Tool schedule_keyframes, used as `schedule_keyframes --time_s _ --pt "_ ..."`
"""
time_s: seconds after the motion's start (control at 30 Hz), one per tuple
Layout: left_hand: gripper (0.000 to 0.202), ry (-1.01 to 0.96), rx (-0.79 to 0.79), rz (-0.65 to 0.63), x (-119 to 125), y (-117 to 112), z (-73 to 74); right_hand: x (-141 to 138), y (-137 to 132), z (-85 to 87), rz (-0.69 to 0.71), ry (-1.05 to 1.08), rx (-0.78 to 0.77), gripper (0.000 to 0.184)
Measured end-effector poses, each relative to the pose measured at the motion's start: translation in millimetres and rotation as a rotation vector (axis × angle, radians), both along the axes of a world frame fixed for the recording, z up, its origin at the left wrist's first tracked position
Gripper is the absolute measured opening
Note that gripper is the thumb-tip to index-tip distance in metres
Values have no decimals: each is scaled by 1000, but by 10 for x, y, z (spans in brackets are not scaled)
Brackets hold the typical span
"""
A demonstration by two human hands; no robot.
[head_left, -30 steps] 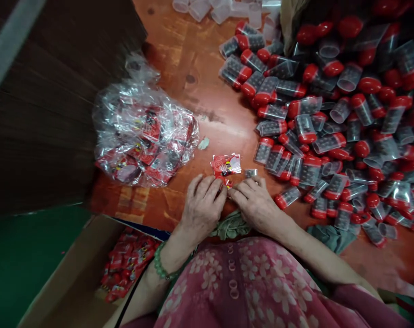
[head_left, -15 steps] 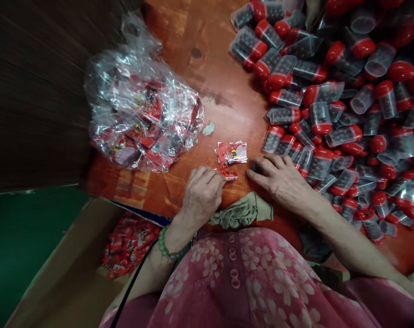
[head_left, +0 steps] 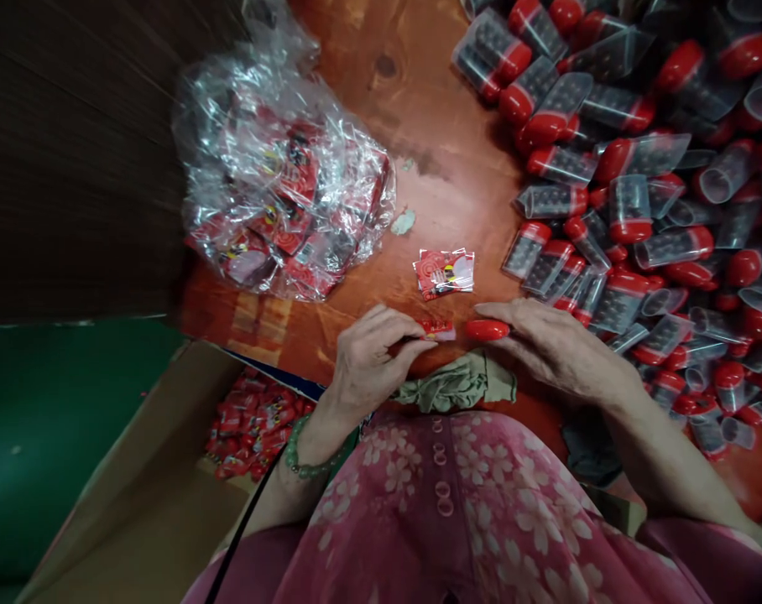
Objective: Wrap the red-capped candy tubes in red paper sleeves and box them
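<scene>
The right hand point(head_left: 554, 348), on my remote view, has its fingers narrowed on a cap point(head_left: 487, 330); the left hand point(head_left: 378, 352) pinches a card point(head_left: 441, 330) between thumb and fingers. I see both things between the hands, slightly apart: the cap at the right fingertips, the card at the left. The cap is glossy, red and rounded; whether a tube adjoins it, I cannot tell. The smaller card is red, with a pale pink lower edge.
</scene>
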State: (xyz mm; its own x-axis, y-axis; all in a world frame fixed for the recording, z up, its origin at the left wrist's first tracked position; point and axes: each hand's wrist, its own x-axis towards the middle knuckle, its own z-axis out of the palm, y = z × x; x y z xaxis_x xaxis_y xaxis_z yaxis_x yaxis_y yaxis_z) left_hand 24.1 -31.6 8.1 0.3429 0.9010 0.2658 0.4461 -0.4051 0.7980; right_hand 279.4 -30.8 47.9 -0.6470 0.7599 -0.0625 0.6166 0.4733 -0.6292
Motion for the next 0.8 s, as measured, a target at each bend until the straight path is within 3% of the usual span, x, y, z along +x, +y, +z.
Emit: schedule_keyframes --time_s 0.47,0.8 --pt "15 -50 -116 -63 -36 -34 2 -144 27 102 137 -256 32 35" --pt "13 19 -86 -188 -34 -17 -1 -278 132 117 213 -371 -152 28"
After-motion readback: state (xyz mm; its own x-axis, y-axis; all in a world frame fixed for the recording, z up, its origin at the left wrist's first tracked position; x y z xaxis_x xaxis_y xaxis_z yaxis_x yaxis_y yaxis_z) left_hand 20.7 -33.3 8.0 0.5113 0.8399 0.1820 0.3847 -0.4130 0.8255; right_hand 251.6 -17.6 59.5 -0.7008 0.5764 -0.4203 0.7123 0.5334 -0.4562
